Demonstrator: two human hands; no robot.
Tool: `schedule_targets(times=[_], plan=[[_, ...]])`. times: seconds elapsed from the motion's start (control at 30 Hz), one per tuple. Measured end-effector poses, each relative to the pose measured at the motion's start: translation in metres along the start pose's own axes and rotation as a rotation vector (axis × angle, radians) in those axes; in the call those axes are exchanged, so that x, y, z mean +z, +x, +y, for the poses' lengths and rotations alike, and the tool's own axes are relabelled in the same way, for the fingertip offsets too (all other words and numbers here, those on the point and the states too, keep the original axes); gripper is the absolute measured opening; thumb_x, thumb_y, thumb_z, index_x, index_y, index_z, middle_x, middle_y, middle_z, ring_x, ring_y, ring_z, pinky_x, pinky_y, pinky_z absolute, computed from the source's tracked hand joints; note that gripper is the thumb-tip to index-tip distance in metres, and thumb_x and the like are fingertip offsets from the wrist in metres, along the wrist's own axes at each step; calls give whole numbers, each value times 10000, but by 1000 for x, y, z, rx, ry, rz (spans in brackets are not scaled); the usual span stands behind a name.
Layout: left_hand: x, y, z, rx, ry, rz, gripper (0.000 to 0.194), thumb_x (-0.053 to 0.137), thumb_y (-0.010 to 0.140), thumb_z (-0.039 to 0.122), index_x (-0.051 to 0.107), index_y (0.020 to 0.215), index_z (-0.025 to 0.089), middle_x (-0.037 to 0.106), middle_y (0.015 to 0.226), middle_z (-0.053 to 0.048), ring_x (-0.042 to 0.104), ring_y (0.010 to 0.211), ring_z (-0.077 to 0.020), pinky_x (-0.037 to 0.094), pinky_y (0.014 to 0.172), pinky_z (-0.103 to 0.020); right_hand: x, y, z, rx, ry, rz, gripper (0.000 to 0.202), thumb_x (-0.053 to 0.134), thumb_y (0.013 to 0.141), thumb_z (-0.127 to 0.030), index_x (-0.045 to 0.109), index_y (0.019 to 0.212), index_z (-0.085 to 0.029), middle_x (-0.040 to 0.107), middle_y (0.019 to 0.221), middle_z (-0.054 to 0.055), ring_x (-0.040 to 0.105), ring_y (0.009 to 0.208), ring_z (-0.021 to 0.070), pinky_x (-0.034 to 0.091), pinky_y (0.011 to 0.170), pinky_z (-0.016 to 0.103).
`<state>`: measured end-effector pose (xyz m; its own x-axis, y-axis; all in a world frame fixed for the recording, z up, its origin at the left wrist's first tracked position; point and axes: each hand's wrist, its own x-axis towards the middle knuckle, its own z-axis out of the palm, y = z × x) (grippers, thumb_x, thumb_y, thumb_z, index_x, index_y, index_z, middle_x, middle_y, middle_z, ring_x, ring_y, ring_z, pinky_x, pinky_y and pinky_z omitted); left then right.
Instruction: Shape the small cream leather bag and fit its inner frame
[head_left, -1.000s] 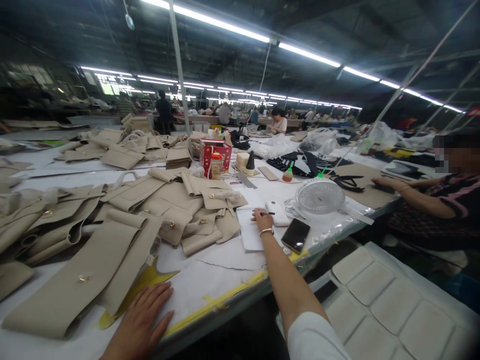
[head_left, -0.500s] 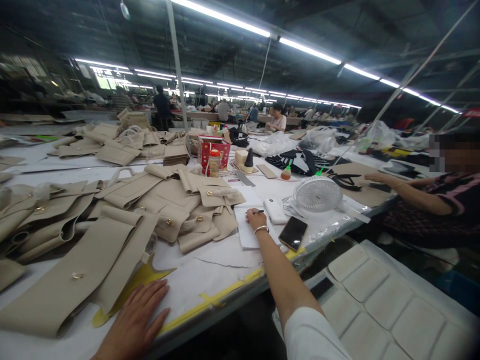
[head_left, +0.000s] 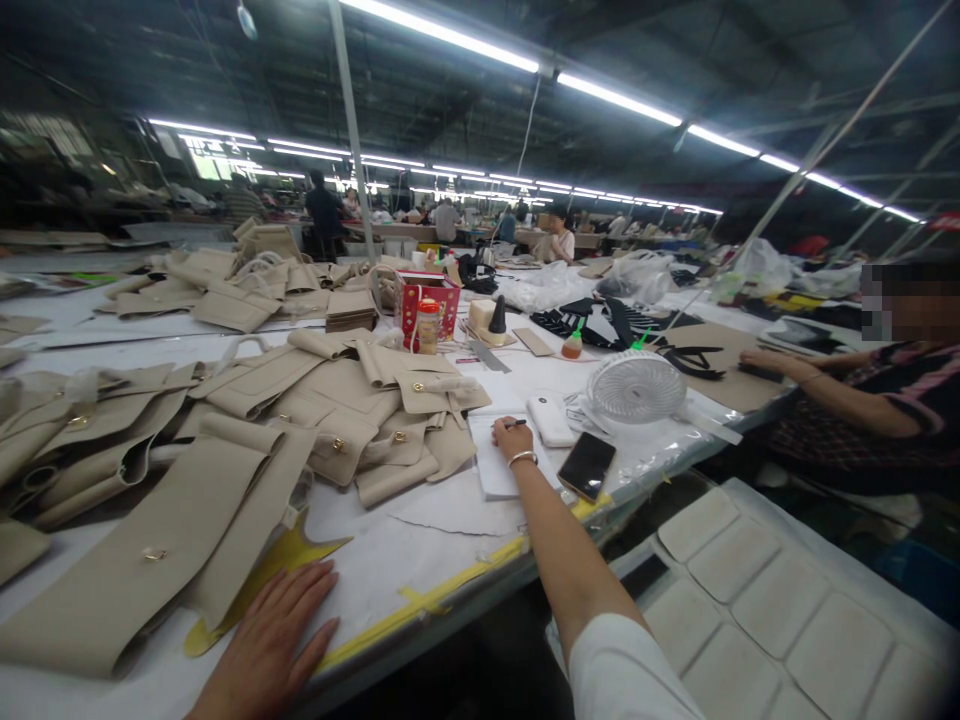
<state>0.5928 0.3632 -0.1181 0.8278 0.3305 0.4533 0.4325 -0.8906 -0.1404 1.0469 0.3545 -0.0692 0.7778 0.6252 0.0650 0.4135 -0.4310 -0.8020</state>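
Note:
My right hand (head_left: 511,438) is closed around a dark pen (head_left: 516,424) and rests on an open notebook (head_left: 499,478) with white pages. Fingers stretched out, my left hand (head_left: 281,625) lies flat at the table's front edge, partly over a yellow piece (head_left: 277,570). Beside it spread beige bag pieces (head_left: 150,530) with small gold clasps, heaped over the left and middle of the table. Close to the notebook lie a white power bank or similar white device (head_left: 551,421) and a black phone (head_left: 587,466).
A white fan (head_left: 636,386) stands right of the phone. Behind are a red box (head_left: 442,300), a jar with an orange lid (head_left: 428,328) and a small glue bottle (head_left: 572,345). Pale panels (head_left: 787,590) lie lower right. A co-worker (head_left: 870,400) sits at the right.
Both my hands stay nearly in place. The co-worker's hands at the right have shifted slightly with a dark piece.

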Motion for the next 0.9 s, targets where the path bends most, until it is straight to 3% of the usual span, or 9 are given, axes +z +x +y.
schedule_targets(times=[0.9], plan=[[-2,0,0,-16,-56,-23,518,540,794,491,486,1240,232,504,1283,-43,485,1150,-235,362,1004,-400,4,5,7,9,65,40,235,416,810,-254,614,755,-140,672,649,60,624,542,118,470,589,198]])
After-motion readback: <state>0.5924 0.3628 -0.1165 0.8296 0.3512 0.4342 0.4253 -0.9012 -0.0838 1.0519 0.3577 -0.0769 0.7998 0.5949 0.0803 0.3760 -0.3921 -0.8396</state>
